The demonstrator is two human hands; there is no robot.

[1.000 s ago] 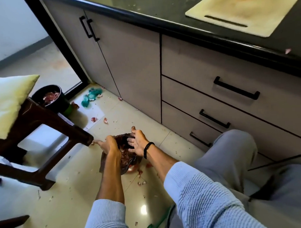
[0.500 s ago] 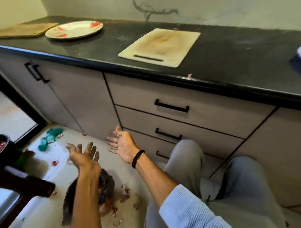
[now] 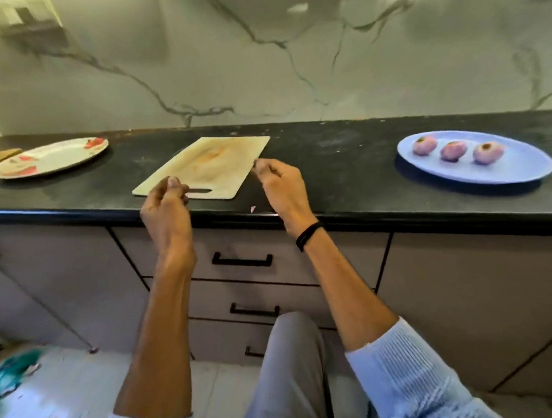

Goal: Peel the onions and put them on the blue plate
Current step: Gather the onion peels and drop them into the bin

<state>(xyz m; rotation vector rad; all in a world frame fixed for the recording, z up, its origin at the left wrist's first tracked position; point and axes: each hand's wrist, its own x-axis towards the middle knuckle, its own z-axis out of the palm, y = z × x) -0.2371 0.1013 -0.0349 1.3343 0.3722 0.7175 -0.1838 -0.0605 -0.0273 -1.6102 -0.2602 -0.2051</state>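
Onions [image 3: 454, 151], 3 of them, lie peeled in a row on the blue plate [image 3: 523, 172], at about 2 o'clock from the hands and well apart from them. No unpeeled onion shows anywhere on the worktop, so the task looks finished or very nearly so. Whether more onions wait out of view cannot be told.

Both hands are raised above the front edge of the black countertop [image 3: 329, 163]. The left hand [image 3: 166, 209] has its fingers curled in with the tips drawn to the thumb, and the right hand [image 3: 282, 190] is much the same. Whether either pinches a scrap of skin cannot be told. A dark wristband [image 3: 308, 236] sits on the right wrist.

At 12 o'clock lies a pale cutting board [image 3: 210, 164], stained and bare. At 10 o'clock is a white plate [image 3: 54, 157] with red marks. A small pink peel scrap [image 3: 252, 208] rests near the counter edge. Behind stands a veined marble wall [image 3: 263, 68]. Below are drawers [image 3: 243, 288] with black handles. At 7 o'clock, a teal cloth [image 3: 11, 371] lies on the tiled floor [image 3: 71, 388].
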